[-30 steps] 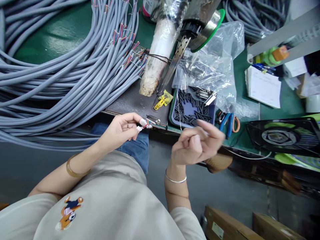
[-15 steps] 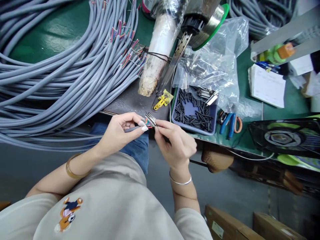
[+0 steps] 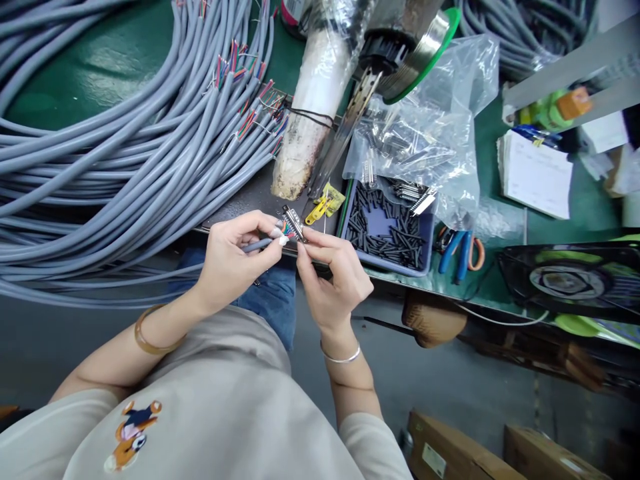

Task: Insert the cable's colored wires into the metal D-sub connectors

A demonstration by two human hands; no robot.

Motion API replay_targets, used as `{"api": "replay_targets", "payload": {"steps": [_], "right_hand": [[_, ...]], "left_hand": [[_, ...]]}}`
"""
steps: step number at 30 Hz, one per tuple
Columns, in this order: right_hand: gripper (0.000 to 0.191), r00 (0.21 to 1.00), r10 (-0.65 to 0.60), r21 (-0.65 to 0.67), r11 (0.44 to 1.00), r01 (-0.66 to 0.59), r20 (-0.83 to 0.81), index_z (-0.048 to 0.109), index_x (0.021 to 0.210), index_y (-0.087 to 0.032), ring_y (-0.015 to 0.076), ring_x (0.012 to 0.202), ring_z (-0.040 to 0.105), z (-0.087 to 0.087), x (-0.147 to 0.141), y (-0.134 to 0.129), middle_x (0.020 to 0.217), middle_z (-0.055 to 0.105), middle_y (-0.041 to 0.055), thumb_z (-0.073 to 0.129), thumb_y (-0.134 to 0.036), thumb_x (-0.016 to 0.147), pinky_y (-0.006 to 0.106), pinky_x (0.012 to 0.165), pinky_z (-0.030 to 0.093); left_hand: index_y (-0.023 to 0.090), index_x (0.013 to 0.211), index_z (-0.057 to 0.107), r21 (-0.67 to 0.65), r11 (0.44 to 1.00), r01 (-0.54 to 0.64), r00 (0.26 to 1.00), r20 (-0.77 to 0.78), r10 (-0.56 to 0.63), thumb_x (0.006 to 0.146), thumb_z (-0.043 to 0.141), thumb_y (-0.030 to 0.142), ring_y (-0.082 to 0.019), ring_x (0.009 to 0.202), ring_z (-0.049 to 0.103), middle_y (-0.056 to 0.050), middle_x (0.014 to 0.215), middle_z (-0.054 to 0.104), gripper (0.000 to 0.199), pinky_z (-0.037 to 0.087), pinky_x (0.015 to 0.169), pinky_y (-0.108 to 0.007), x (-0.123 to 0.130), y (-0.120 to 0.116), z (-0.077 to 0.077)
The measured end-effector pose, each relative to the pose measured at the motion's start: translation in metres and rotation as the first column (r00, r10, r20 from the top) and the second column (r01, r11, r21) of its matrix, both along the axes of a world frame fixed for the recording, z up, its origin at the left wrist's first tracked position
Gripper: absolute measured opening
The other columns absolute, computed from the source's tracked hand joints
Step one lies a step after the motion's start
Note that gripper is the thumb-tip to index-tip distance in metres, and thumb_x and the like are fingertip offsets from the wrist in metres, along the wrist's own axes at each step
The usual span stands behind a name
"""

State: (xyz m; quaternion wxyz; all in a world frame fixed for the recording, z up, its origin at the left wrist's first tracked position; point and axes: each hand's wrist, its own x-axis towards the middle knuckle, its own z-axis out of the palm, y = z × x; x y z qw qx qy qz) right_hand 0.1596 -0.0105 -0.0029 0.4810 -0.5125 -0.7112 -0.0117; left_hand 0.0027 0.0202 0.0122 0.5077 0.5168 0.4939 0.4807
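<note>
Silvery metal connector (image 3: 293,224) with dark pins and multicoloured wires (image 3: 287,231)

Single view: head cam, worn by the person, looking forward and steeply down. Shirt front (image 3: 215,400) fills the bottom, nearest the lens; bench (image 3: 500,180) spans the top, its front edge sloping down to the right. Left grip (image 3: 245,257), right grip (image 3: 330,267), grey cable (image 3: 257,245) and D-sub connector (image 3: 294,225) sit mid-frame, about arm's reach. Wide coverage: floor (image 3: 395,373) and cartons (image 3: 455,447) show lower right.
</note>
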Motion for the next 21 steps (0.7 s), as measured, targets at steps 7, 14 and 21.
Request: {"api": "replay_targets", "payload": {"steps": [7,14,21], "right_hand": [[0.017,0.999,0.019,0.022,1.0,-0.018,-0.039,0.068,0.093,-0.023,0.0173,0.092,0.08,0.0,0.001,0.009,0.105,0.082,0.0035,0.074,-0.008,0.089,0.031,0.082,0.067],[0.018,0.998,0.03,0.031,0.999,-0.029,-0.057,0.068,0.093,-0.023,0.0156,0.091,0.08,0.003,0.001,0.016,0.104,0.082,0.0026,0.076,-0.007,0.088,0.028,0.082,0.066],[0.018,1.0,0.01,0.052,0.999,-0.009,-0.006,0.07,0.097,-0.022,0.0148,0.092,0.079,0.007,0.001,0.014,0.106,0.082,0.0034,0.077,-0.009,0.088,0.026,0.085,0.066]], "left_hand": [[0.015,0.071,0.067,0.059,0.998,0.001,0.998,-0.068,0.003,0.077,0.075,0.018,-0.009,0.064,0.061,-0.005,0.089,0.077,0.01,0.044,0.053,-0.017,0.002,0.005,0.008],[0.015,0.073,0.067,0.078,0.997,-0.002,0.996,-0.091,0.009,0.079,0.074,0.017,-0.008,0.063,0.06,-0.005,0.089,0.077,0.01,0.044,0.053,-0.017,0.002,0.008,0.01],[0.015,0.074,0.068,0.195,0.981,-0.002,0.997,-0.077,0.017,0.078,0.073,0.014,-0.006,0.06,0.06,-0.004,0.086,0.077,0.007,0.041,0.049,-0.015,0.002,0.01,0.01]]}}
